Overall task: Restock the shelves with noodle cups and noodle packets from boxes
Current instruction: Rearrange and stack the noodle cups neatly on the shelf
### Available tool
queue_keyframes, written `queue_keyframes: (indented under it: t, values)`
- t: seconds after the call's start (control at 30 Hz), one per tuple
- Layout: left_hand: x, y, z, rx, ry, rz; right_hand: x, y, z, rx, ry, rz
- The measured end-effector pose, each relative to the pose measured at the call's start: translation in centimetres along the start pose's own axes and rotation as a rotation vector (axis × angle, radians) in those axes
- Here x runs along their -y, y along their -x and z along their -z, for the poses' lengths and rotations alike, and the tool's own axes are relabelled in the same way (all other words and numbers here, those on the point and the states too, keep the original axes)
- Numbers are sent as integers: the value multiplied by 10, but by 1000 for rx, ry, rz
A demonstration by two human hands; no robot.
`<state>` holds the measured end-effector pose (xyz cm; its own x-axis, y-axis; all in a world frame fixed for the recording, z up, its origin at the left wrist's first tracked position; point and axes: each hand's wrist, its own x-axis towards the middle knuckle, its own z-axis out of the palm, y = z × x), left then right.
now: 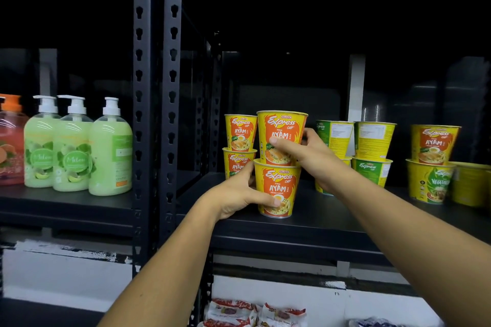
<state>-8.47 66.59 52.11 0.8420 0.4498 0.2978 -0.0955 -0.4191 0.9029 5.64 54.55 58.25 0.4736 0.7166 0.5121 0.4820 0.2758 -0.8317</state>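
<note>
Two yellow-and-orange noodle cups stand stacked near the front of the black shelf [305,220]. My left hand [239,194] grips the lower cup [277,186] from its left side, thumb across the front. My right hand [305,156] grips the upper cup [281,130] from its right side, thumb on the label. Just behind to the left stands another stack of two like cups [240,141]. To the right are stacks of green-and-yellow cups [372,146] and a further stack with an orange cup on top [433,143].
Black slotted uprights [155,114] split the rack into two bays. Green soap pump bottles [74,148] and a pink one [10,146] stand on the left shelf. Noodle packets [255,313] lie on the shelf below. A lone yellow cup [470,183] sits far right.
</note>
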Motion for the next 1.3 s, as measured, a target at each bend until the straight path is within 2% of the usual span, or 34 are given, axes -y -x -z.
queue_keyframes:
  t: [1.3]
  values:
    - [-2,3,-2,8,50,-13,-22,6,3,66,6,8]
